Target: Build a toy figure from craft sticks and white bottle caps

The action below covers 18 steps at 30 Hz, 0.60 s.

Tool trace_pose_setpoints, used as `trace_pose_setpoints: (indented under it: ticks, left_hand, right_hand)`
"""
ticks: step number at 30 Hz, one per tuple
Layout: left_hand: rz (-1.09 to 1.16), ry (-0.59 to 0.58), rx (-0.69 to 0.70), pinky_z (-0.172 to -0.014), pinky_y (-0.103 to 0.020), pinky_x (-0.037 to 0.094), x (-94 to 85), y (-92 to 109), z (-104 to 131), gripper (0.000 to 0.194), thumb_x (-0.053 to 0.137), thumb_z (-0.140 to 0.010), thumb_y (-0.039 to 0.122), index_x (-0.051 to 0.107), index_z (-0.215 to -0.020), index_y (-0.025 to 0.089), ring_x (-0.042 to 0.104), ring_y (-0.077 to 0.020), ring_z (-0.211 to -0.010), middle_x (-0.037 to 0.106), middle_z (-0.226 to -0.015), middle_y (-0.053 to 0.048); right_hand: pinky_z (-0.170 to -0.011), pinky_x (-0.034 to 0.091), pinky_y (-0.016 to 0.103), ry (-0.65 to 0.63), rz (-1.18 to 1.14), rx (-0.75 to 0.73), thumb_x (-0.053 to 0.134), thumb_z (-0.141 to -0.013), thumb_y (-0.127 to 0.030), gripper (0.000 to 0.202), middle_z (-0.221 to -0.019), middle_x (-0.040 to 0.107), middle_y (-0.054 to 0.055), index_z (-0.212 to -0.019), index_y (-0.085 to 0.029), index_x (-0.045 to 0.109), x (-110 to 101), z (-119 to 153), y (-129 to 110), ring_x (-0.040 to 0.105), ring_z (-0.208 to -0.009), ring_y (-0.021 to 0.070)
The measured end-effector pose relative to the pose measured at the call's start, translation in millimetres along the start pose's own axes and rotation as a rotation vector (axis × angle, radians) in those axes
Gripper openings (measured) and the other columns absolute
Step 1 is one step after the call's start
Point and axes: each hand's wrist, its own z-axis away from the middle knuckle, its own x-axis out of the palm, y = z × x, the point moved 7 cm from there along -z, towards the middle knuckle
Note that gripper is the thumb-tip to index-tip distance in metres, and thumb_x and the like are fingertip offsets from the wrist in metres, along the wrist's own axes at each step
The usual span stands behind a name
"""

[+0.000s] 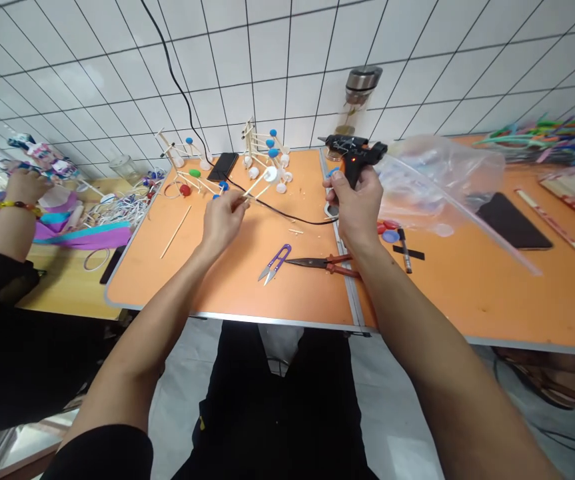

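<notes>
My right hand (360,208) is closed around the grip of a black hot glue gun (351,147), raised over the table with its nozzle toward the left. Between the fingertips of my left hand (222,221) is a thin wooden stick (258,184), with a white round cap (270,175) at its far end. Behind that hand stand small stick frames with blue and white caps, one at the left (177,157) and another in the middle (250,143). Purple thread snips (274,265) and red-handled pliers (324,263) lie in front, the pliers' handles partly behind my right wrist.
A black cord (287,215) crosses the table. A phone (223,167) lies near the tiled wall, and a lidded glass bottle (357,100) stands behind the glue gun. Rightward are a plastic bag (447,167), another phone (514,221) and a marker (404,250). A co-worker's hand (24,183) is far left.
</notes>
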Motion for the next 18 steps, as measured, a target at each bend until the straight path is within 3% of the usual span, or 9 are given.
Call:
trace_pose_setpoints:
  ticks: [4,8,12,15,18]
  left_hand:
    - [-0.638,-0.045,0.140,-0.077,-0.036,0.046,-25.0,0,34,0.015,0.071,-0.096,0.019,0.083,-0.100,0.028,0.075,-0.0303,-0.091,0.085,-0.095,-0.007]
    - [-1.025,-0.143,0.213,-0.077,-0.040,0.042,-28.2,-7,55,0.029,0.058,-0.103,0.016,0.083,-0.112,0.027,0.075,-0.0329,-0.096,0.085,-0.103,-0.013]
    - [-1.193,-0.251,0.243,-0.085,-0.044,0.044,-24.4,-17,63,0.032,0.055,-0.103,0.011,0.082,-0.114,0.023,0.075,-0.0335,-0.099,0.084,-0.103,-0.015]
    - [-1.201,-0.261,0.251,-0.087,-0.045,0.044,-26.5,-20,65,0.031,0.054,-0.105,0.013,0.082,-0.113,0.023,0.074,-0.0336,-0.099,0.084,-0.102,-0.015]
    - [-1.158,-0.236,0.261,-0.090,-0.046,0.046,-31.9,-17,67,0.031,0.053,-0.105,0.014,0.082,-0.113,0.024,0.074,-0.0338,-0.099,0.085,-0.103,-0.015]
  right_hand:
    - [-0.061,0.062,0.029,-0.041,-0.014,0.013,0.079,-0.100,-0.045,0.027,-0.096,0.077,0.001,-0.119,-0.031,0.067,3,-1,4,0.074,-0.077,0.0180]
    - [-0.063,0.062,0.030,-0.038,-0.019,-0.006,0.076,-0.101,-0.031,0.017,-0.091,0.075,0.000,-0.111,-0.028,0.064,6,-1,7,0.072,-0.074,0.0168]
    - [-0.067,0.060,0.028,-0.062,0.003,-0.037,0.070,-0.107,-0.023,0.014,-0.095,0.076,0.002,-0.116,-0.025,0.060,8,-5,8,0.071,-0.076,0.0146]
    - [-0.071,0.060,0.029,-0.100,0.023,-0.048,0.068,-0.111,-0.024,0.014,-0.097,0.079,0.004,-0.121,-0.026,0.059,10,-6,9,0.073,-0.082,0.0158]
    - [-0.066,0.060,0.028,-0.111,0.010,0.000,0.075,-0.106,-0.027,0.015,-0.095,0.080,0.002,-0.117,-0.027,0.064,12,-3,11,0.073,-0.079,0.0163]
